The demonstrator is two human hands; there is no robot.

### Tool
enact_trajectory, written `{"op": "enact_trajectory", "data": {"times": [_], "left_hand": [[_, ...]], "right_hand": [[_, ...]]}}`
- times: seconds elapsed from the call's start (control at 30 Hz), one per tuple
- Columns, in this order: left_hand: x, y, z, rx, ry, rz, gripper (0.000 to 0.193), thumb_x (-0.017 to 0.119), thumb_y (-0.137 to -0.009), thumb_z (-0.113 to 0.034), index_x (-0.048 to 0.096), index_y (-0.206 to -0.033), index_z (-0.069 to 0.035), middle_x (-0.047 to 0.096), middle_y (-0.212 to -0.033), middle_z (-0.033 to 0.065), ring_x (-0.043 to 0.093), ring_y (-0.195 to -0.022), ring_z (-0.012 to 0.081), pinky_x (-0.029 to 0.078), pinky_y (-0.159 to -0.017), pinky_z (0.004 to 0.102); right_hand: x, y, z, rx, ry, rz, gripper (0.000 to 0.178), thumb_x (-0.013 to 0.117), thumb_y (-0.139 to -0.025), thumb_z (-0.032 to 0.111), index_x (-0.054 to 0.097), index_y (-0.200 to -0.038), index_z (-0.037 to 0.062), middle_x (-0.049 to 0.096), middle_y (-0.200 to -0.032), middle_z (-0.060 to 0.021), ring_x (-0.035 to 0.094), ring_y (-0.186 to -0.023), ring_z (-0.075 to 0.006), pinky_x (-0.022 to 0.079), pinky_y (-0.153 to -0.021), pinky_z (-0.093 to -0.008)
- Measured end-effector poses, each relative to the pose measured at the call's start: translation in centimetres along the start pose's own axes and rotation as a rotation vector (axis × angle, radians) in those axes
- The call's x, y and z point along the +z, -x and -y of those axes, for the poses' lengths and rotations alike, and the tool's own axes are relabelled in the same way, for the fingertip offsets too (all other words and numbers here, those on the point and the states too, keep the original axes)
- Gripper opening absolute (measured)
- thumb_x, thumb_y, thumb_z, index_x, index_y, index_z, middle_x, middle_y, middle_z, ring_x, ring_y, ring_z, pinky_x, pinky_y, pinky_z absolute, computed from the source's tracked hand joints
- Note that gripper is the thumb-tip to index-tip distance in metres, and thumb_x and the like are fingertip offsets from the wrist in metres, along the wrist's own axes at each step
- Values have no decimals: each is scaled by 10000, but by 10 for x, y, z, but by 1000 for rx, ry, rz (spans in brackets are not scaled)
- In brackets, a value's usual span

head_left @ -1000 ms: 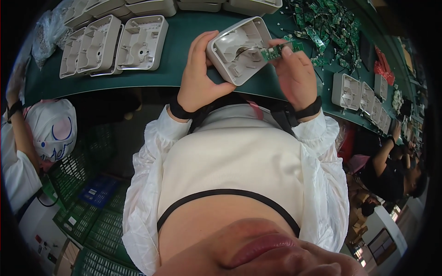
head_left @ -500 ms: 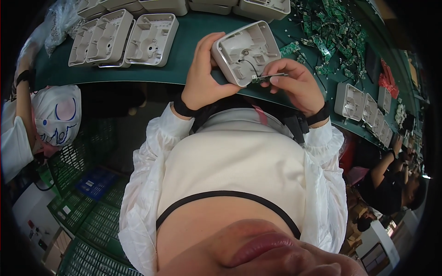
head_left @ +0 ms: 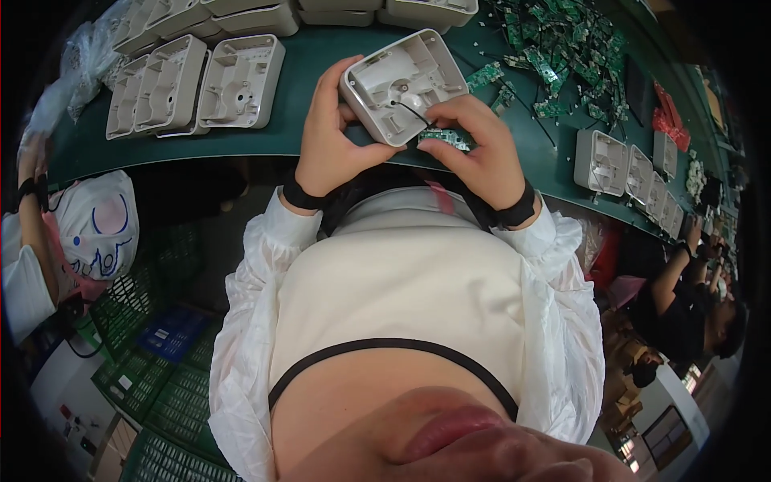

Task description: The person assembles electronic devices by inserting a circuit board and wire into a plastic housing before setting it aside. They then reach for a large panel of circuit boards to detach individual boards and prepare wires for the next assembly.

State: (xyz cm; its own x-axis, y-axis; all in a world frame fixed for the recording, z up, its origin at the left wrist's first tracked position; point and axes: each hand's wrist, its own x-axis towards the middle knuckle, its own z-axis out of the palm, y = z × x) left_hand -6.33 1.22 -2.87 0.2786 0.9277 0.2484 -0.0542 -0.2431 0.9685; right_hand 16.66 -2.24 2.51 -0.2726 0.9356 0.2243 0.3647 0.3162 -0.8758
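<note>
My left hand is closed around the left side of a square, light-grey plastic housing, fingers behind it and thumb along the near edge. The housing is tilted with its open inside facing me. A thin black wire runs from a hole in its middle toward my right fingers. At the near right corner, my right hand pinches a small green circuit board between thumb and fingers. The fingers cover part of the board and the wire's end.
Similar housings stand at the left of the green table, with stacked ones behind. Loose circuit boards with wires heap at the back right. More housings line the right edge. Co-workers sit at both sides; green crates stand lower left.
The circuit board has turned from nearly edge-on to showing its green face. My right fingers have shifted in toward the wire. The whole view has moved slightly.
</note>
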Motion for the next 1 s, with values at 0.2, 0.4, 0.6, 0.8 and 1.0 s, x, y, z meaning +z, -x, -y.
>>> {"op": "enact_trajectory", "data": {"times": [0.2, 0.4, 0.6, 0.8, 1.0], "left_hand": [[-1, -1, -2, -4, -11, 1, 1077, 953, -625, -41, 344, -1514, -22, 451, -1440, 151, 648, -1208, 254, 603, -954, 357], [1, 0, -4, 2, -16, 22, 1102, 954, -611, -21, 330, -1520, -26, 484, -1431, 158, 660, -1194, 259, 605, -948, 357], [-2, -2, -8, -29, 72, 83, 1134, 947, -614, 10, 297, -1542, -29, 517, -1434, 159, 659, -1201, 259, 595, -967, 372], [-4, -4, -12, -72, 167, 203, 1191, 944, -613, 47, 249, -1577, -36, 508, -1463, 152, 651, -1214, 255, 577, -994, 390], [25, 6, -24, -171, 197, 325, 1219, 957, -610, 42, 231, -1586, -41, 507, -1464, 141, 644, -1218, 248, 567, -1002, 399]], "right_hand": [[3, 4, -4, -96, 50, -33, 240, 755, -879, 16, 704, -1113, 4, 659, -1016, -109, 651, -946, -243, 517, -832, -311], [-2, 4, 3, -153, 346, -92, 226, 782, -850, 84, 751, -1074, 90, 650, -998, -49, 636, -974, -247, 455, -898, -358], [-10, -1, -4, -270, 465, -86, 233, 801, -825, 131, 768, -1053, 160, 655, -996, -9, 628, -982, -235, 398, -940, -387], [-14, 1, -4, -486, 426, 54, 242, 778, -791, 121, 730, -1028, 132, 671, -990, -15, 644, -945, -227, 451, -861, -376], [-34, 39, 2, -516, 451, 105, 240, 758, -758, 108, 688, -987, 92, 668, -972, -26, 655, -899, -232, 487, -769, -365]]}}
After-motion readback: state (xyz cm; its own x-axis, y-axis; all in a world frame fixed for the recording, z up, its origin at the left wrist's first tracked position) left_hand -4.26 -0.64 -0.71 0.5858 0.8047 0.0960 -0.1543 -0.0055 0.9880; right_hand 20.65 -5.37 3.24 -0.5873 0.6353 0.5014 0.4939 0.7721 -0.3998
